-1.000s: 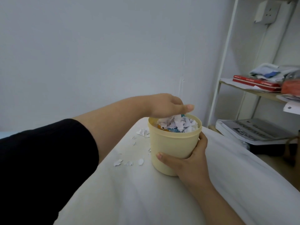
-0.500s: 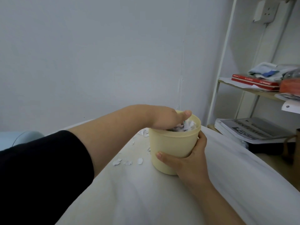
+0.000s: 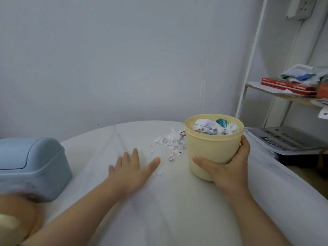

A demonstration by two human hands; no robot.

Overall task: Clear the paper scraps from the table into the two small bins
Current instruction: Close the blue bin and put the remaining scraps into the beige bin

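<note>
A cream-yellow round bin (image 3: 211, 150) stands on the white table (image 3: 159, 210), filled near its rim with white paper scraps and a teal piece. My right hand (image 3: 229, 167) grips its near right side. A pile of torn paper scraps (image 3: 173, 142) lies just left of the bin, with single scraps (image 3: 159, 171) nearer me. My left hand (image 3: 130, 167) lies flat on the table with straight, spread fingers, its thumb close to the scraps. A blue lidded bin (image 3: 33, 167) sits at the left edge, lid down.
A white metal shelf (image 3: 248, 68) stands right of the table, with red books (image 3: 287, 86), folded cloth and a stack of papers (image 3: 287, 141). A grey wall runs close behind the table. A blurred beige object (image 3: 12, 222) sits at the bottom left.
My left hand came out of the yellow bin and moved down-left onto the table, fingers spread. The view shifted, bringing the blue bin into sight. My right hand kept its grip.
</note>
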